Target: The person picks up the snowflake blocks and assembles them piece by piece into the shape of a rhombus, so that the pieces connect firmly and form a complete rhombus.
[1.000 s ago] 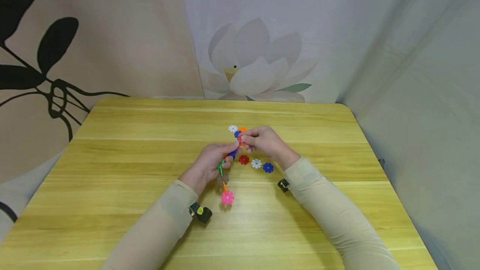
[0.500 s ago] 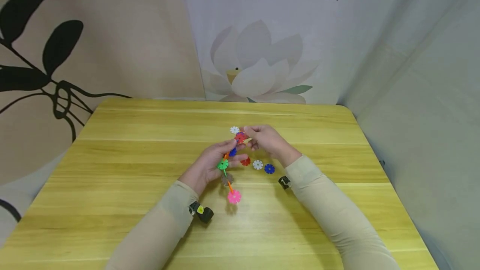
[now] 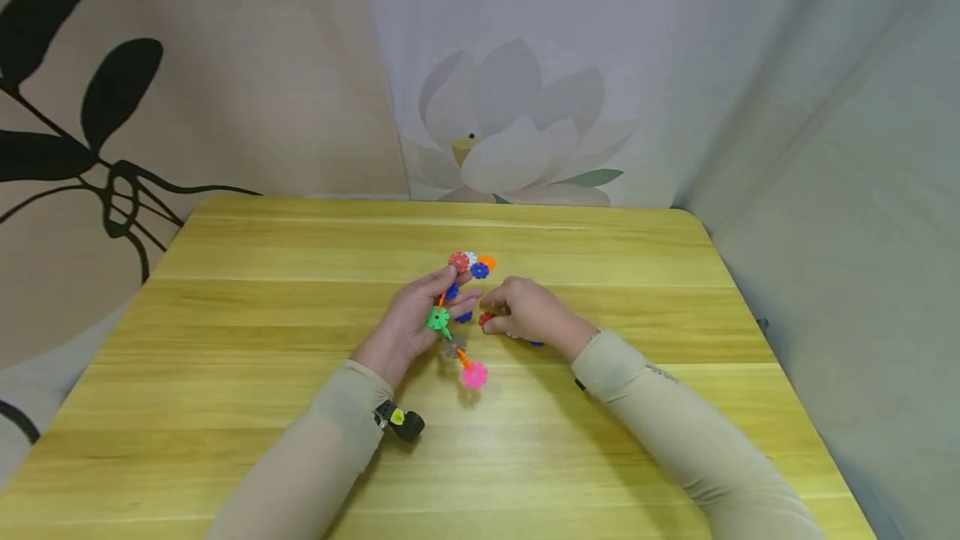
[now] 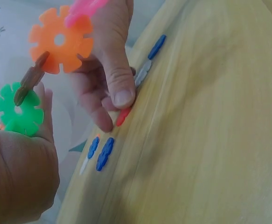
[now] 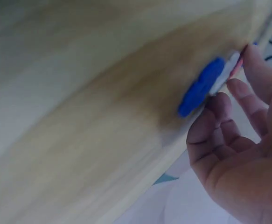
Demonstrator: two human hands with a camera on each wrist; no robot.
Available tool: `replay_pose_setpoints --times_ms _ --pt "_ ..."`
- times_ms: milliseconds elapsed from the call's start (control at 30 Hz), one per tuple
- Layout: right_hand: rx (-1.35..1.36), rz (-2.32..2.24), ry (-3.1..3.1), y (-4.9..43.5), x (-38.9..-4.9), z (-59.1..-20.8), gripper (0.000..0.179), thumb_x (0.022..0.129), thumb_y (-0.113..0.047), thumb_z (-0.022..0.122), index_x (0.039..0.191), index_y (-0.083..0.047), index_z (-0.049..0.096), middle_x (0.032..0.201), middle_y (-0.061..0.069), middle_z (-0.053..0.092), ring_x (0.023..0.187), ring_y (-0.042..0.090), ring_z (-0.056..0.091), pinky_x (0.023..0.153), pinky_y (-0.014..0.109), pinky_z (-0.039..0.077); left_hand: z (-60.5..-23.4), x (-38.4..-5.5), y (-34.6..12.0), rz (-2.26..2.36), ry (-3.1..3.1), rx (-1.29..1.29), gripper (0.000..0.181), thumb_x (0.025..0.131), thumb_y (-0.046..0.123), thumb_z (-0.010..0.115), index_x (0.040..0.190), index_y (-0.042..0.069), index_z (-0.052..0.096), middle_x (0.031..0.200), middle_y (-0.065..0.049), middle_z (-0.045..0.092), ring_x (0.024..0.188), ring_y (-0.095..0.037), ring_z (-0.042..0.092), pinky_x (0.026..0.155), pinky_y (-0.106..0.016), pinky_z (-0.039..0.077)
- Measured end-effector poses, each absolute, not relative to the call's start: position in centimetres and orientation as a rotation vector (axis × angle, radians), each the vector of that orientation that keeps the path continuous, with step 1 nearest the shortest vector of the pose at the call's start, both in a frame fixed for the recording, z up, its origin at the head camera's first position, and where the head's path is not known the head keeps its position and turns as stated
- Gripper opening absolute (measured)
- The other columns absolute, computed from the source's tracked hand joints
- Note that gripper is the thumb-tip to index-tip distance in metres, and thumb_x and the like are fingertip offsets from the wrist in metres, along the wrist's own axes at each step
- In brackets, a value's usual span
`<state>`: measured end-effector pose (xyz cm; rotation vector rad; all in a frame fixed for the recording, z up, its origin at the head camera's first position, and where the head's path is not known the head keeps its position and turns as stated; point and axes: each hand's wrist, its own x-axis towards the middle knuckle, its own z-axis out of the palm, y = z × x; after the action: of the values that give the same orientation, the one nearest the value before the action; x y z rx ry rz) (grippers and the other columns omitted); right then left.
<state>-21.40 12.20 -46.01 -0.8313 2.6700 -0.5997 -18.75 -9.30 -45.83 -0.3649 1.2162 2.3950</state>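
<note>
My left hand holds up a chain of notched plastic snowflake discs by its upper part. A red disc tops the chain; below come blue, orange, a green disc, a grey-brown one, orange and a pink disc at the dangling end. In the left wrist view the orange disc faces the camera. My right hand is down at the table, thumb and fingertips pinching a loose red disc. Beside that lie a white disc and a blue disc, mostly covered by this hand in the head view.
On the wooden table, a loose blue disc lies between the hands. Farther back are a white disc, an orange disc and another blue disc. A printed curtain hangs behind the table's far edge.
My right hand has left the top of the chain and come down toward me to the loose red disc. My left hand has shifted slightly left with the chain, its red disc now uppermost.
</note>
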Motion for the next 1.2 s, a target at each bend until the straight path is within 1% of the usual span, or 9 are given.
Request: replay_pose_setpoints --times_ms 133,200,367,500,667,733,900,1033,1200 --pt "-0.88 -0.531 2.709 11.4 -21.0 -45.9 0.011 0.095 -0.025 0.084 0.101 -0.017 0.082 0.094 -0.004 0.074 0.088 0.012 0.062 0.08 0.031 0.057 -45.7 -18.6 -9.2 2.42 1.222 -0.378 0.045 0.112 0.026 0.057 0.15 0.003 0.052 0.135 -0.004 0.069 0.11 -0.023 0.079 0.1 -0.032 0.064" --pt "-0.854 -0.512 2.723 11.1 -20.9 -45.8 0.008 0.094 -0.024 0.085 0.095 -0.017 0.08 0.093 -0.005 0.075 0.086 0.011 0.064 0.08 0.031 0.058 -45.8 -18.5 -9.3 2.425 1.232 -0.375 0.045 0.112 0.028 0.056 0.149 0.003 0.052 0.13 -0.001 0.071 0.11 -0.022 0.08 0.1 -0.033 0.064" --pt "-0.771 -0.495 2.717 10.7 -20.5 -45.5 0.026 0.094 -0.023 0.084 0.114 -0.009 0.072 0.102 0.003 0.077 0.094 0.018 0.071 0.088 0.037 0.063 -45.7 -18.5 -9.4 2.437 1.257 -0.354 0.046 0.113 0.032 0.055 0.148 0.003 0.051 0.14 -0.007 0.07 0.109 -0.022 0.08 0.102 -0.036 0.063" --pt "-0.743 -0.497 2.67 10.7 -20.3 -45.3 0.038 0.096 -0.021 0.083 0.127 -0.006 0.067 0.108 0.006 0.074 0.099 0.021 0.07 0.093 0.04 0.063 -45.5 -18.4 -9.2 2.435 1.328 -0.348 0.048 0.114 0.032 0.051 0.151 0.002 0.048 0.154 -0.015 0.06 0.12 -0.024 0.077 0.105 -0.038 0.062" --pt "-0.749 -0.62 2.689 11.3 -20.3 -45.2 0.01 0.096 -0.017 0.082 0.101 -0.009 0.079 0.092 0.001 0.078 0.083 0.012 0.067 0.079 0.03 0.061 -45.6 -18.5 -8.9 2.464 1.383 -0.374 0.044 0.116 0.029 0.048 0.151 0.002 0.044 0.158 -0.021 0.054 0.134 -0.029 0.069 0.106 -0.037 0.062" --pt "-0.677 -0.782 2.735 11.5 -20.4 -44.9 0.007 0.097 -0.017 0.081 0.093 -0.011 0.081 0.088 0.0 0.08 0.076 0.009 0.067 0.072 0.026 0.06 -45.7 -18.6 -8.9 2.48 1.393 -0.376 0.041 0.116 0.027 0.048 0.148 0.002 0.045 0.156 -0.02 0.057 0.135 -0.03 0.068 0.104 -0.035 0.063" --pt "-0.437 -1.208 2.815 10.9 -20.4 -43.7 0.014 0.102 -0.021 0.076 0.099 -0.01 0.083 0.093 0.009 0.082 0.071 0.012 0.067 0.064 0.027 0.059 -46.0 -18.5 -8.8 2.537 1.4 -0.368 0.044 0.115 0.025 0.051 0.155 0.01 0.043 0.152 -0.019 0.059 0.131 -0.028 0.07 0.103 -0.033 0.064" --pt "-0.488 -1.261 2.883 9.9 -20.2 -43.2 0.016 0.103 -0.021 0.074 0.099 -0.008 0.081 0.089 0.01 0.082 0.069 0.014 0.069 0.063 0.027 0.059 -46.1 -18.4 -8.7 2.553 1.425 -0.344 0.058 0.113 0.024 0.054 0.167 0.021 0.033 0.154 -0.021 0.056 0.133 -0.027 0.069 0.104 -0.032 0.063" --pt "-0.397 -1.258 2.779 9.8 -20.6 -43.9 0.012 0.104 -0.019 0.072 0.101 -0.009 0.077 0.093 0.009 0.079 0.076 0.019 0.071 0.061 0.025 0.056 -46.2 -18.5 -8.4 2.527 1.442 -0.38 0.059 0.114 0.023 0.054 0.168 0.022 0.032 0.153 -0.021 0.057 0.127 -0.03 0.072 0.101 -0.032 0.064"
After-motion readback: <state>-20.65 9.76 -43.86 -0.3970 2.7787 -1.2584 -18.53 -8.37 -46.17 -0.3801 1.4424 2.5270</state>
